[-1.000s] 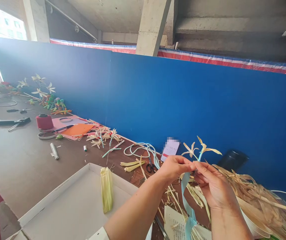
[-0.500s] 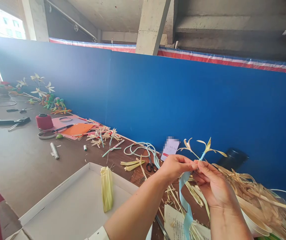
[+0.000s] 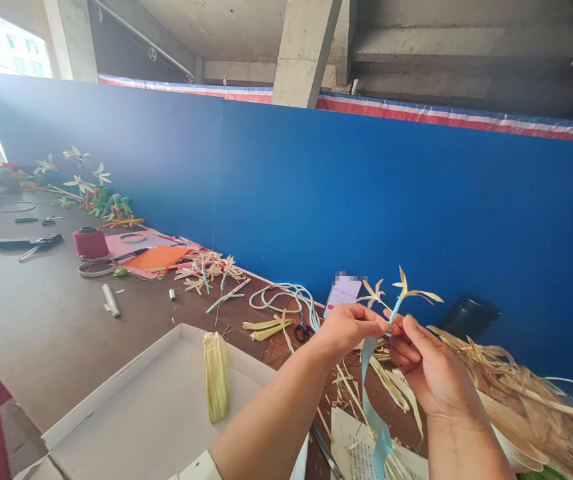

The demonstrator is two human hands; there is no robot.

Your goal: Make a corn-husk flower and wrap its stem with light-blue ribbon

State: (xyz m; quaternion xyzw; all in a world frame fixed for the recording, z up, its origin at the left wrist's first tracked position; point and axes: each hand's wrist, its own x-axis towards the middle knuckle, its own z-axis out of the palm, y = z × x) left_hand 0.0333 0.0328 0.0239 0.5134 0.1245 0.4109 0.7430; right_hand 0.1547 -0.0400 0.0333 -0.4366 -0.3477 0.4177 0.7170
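Between my hands is a corn-husk flower (image 3: 403,293) with pale, pointed petals and a stem wrapped in light blue tape. My left hand (image 3: 356,328) pinches the stem just under the petals. From these fingertips a loose ribbon of blue floral tape (image 3: 369,390) hangs down over the table. My right hand (image 3: 431,367) is curled round the lower stem from the other side, thumb raised a little; its fingertips are partly hidden. A second husk flower (image 3: 373,292) stands just behind, its stem running down towards my fingers. Where that stem ends is hidden.
A white box lid (image 3: 116,407) holds a folded husk (image 3: 216,377). Beyond are black-handled scissors (image 3: 304,331), a coiled pale cord (image 3: 286,298) and a phone (image 3: 342,295) leaning on the blue partition (image 3: 391,180). Dry husks (image 3: 521,393) heap over a bowl at right.
The held flower has turned and tilted, first rightward, then back upright. My right thumb has lifted slightly off the stem, while my left hand has hardly moved.
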